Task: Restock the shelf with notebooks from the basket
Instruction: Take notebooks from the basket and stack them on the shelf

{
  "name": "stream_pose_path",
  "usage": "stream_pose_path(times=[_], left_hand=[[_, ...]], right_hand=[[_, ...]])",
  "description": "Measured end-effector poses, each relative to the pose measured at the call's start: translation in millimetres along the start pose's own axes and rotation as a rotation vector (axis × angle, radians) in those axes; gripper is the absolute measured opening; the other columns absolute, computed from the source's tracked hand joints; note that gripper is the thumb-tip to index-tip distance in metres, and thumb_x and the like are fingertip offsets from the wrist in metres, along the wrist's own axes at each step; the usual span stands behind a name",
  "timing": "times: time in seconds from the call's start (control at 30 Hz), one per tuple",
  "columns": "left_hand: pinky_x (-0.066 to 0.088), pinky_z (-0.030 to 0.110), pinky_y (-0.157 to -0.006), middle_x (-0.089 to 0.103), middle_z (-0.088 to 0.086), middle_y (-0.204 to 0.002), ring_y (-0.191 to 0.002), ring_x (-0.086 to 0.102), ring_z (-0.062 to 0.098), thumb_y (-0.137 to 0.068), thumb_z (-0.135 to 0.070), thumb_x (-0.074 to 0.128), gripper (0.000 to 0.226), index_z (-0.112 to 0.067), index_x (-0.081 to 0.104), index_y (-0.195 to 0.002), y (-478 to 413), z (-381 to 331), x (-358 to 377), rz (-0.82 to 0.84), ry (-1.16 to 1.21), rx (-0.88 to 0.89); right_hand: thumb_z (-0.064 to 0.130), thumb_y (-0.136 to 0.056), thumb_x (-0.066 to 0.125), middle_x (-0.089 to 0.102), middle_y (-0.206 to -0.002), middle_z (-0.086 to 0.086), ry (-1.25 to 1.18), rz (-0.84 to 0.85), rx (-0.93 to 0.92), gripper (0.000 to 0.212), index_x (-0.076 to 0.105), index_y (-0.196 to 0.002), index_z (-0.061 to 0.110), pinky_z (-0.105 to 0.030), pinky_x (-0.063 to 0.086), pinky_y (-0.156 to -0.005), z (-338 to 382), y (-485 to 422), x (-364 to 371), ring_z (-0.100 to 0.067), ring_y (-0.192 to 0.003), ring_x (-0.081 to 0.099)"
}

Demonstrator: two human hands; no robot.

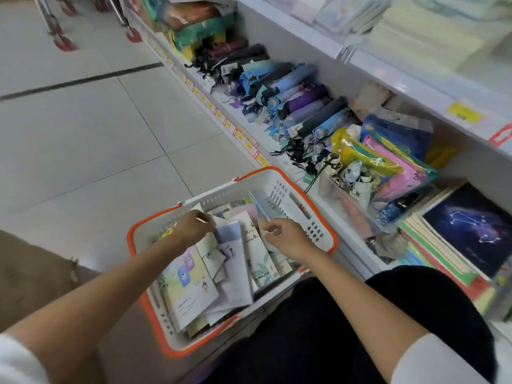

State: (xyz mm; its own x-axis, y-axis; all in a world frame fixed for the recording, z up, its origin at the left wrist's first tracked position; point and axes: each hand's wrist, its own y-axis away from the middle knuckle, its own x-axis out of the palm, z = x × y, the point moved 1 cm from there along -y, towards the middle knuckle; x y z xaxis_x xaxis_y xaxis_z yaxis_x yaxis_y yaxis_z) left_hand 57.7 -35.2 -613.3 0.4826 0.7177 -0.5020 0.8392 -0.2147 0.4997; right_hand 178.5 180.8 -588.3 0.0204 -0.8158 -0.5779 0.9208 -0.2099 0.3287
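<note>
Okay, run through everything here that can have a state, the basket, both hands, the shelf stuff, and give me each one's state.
basket, handles folded down, filled with notebooks.
notebooks, closed, loosely piled.
left hand, pinching the notebooks' top edge.
right hand, pinching the grey notebook's lower corner.
grey notebook, tilted up against the basket wall.
umbrellas, folded, lying on the bottom shelf.
constellation notebook, closed, flat atop a stack.

- Under you lies a floor of large, pale grey glossy tiles [83, 139] with thin dark joints.
- A straight dark strip [83, 80] crosses it from the left edge toward the shelving.
- On your right runs a white store shelving unit [310, 37], with small yellow price labels [219, 115] along its lower edge.
- At top left you see metal legs with red feet [59, 37].
- The light is even, and the tiles show a soft sheen.
</note>
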Motion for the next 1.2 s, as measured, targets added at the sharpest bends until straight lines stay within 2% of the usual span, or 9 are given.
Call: stream_pose_path(times=[0.1, 0.2, 0.27, 0.33, 0.5, 0.63, 0.93, 1.1, 1.2], left_hand=[[0.05, 0.03, -0.066, 0.058, 0.005, -0.066, -0.063, 0.055, 0.02, -0.083, -0.001, 0.059, 0.019, -0.007, 0.055, -0.101, 4, 51, 1, -0.106, -0.005, -0.139], [0.051, 0.024, -0.061, 0.063, 0.006, -0.059, -0.06, 0.06, 0.021, -0.083, -0.008, 0.06, 0.015, -0.014, 0.06, -0.069, 16, 91, 10, -0.104, 0.031, -0.246], [0.05, 0.028, -0.069, 0.067, 0.006, -0.061, -0.064, 0.063, 0.025, -0.079, -0.038, 0.065, 0.031, -0.015, 0.066, -0.058, 16, 119, 17, -0.054, 0.022, -0.287], [0.052, 0.036, -0.081, 0.069, 0.015, -0.089, -0.082, 0.065, 0.031, -0.077, -0.07, 0.057, 0.062, -0.011, 0.064, -0.092, 6, 151, 25, 0.002, -0.07, -0.326], [0.042, 0.04, -0.097, 0.035, 0.014, -0.142, -0.122, 0.046, 0.035, -0.085, -0.061, 0.053, 0.084, -0.013, 0.021, -0.146, 18, 125, 42, -0.037, -0.228, -0.116], [0.034, 0.046, -0.109, 0.018, 0.009, -0.156, -0.139, 0.03, 0.032, -0.079, -0.068, 0.057, 0.093, -0.026, 0.016, -0.152, 7, 105, 54, -0.093, -0.256, -0.045], [0.038, 0.047, -0.108, 0.041, 0.005, -0.145, -0.131, 0.041, 0.029, -0.042, -0.089, 0.064, 0.133, -0.024, 0.02, -0.148, -11, 133, 35, -0.076, 0.066, -0.3], [0.037, 0.049, -0.106, 0.034, 0.005, -0.147, -0.138, 0.03, 0.026, -0.066, -0.073, 0.065, 0.103, -0.03, 0.022, -0.149, -9, 104, 52, -0.079, -0.156, 0.021], [0.043, 0.044, -0.093, 0.049, -0.002, -0.121, -0.121, 0.042, 0.023, -0.071, -0.07, 0.062, 0.077, -0.03, 0.045, -0.135, -12, 73, 61, -0.115, -0.391, 0.192]], right_hand=[[0.014, -0.093, 0.057, 0.059, -0.113, 0.003, 0.08, 0.07, 0.022, 0.025, 0.064, -0.117, 0.012, -0.026, 0.045, -0.087, 0, -4, 20, -0.01, -0.099, 0.053], [0.013, -0.094, 0.055, 0.059, -0.117, 0.001, 0.11, 0.107, 0.041, 0.025, 0.064, -0.117, 0.014, -0.033, 0.05, -0.09, -8, -7, 34, -0.011, -0.1, 0.052], [0.014, -0.094, 0.055, 0.057, -0.111, 0.003, 0.134, 0.12, 0.056, 0.025, 0.064, -0.117, 0.015, -0.039, 0.051, -0.092, -12, -7, 41, -0.012, -0.1, 0.053], [0.016, -0.094, 0.055, 0.057, -0.106, 0.006, 0.14, 0.124, 0.053, 0.023, 0.064, -0.114, 0.017, -0.036, 0.049, -0.091, -12, -7, 45, -0.013, -0.098, 0.054], [0.017, -0.094, 0.055, 0.056, -0.098, 0.014, 0.104, 0.148, 0.034, 0.016, 0.066, -0.105, 0.019, -0.029, 0.048, -0.08, -6, -7, 51, -0.013, -0.093, 0.056], [0.016, -0.094, 0.054, 0.056, -0.113, 0.006, 0.11, 0.16, 0.052, 0.022, 0.064, -0.114, 0.019, -0.029, 0.047, -0.088, -10, -4, 48, -0.013, -0.101, 0.054], [0.012, -0.094, 0.054, 0.056, -0.123, -0.002, 0.084, 0.069, 0.089, 0.025, 0.062, -0.118, 0.014, -0.029, 0.045, -0.092, -11, -6, 33, -0.016, -0.109, 0.054], [0.013, -0.094, 0.054, 0.056, -0.126, -0.006, -0.021, 0.05, 0.189, 0.032, 0.056, -0.126, 0.009, -0.028, 0.044, -0.087, -7, -10, 25, -0.022, -0.114, 0.054], [0.013, -0.091, 0.056, 0.058, -0.119, -0.017, -0.059, 0.092, 0.279, 0.036, 0.051, -0.122, -0.004, -0.041, 0.046, -0.097, -11, -9, 26, -0.031, -0.116, 0.055]])
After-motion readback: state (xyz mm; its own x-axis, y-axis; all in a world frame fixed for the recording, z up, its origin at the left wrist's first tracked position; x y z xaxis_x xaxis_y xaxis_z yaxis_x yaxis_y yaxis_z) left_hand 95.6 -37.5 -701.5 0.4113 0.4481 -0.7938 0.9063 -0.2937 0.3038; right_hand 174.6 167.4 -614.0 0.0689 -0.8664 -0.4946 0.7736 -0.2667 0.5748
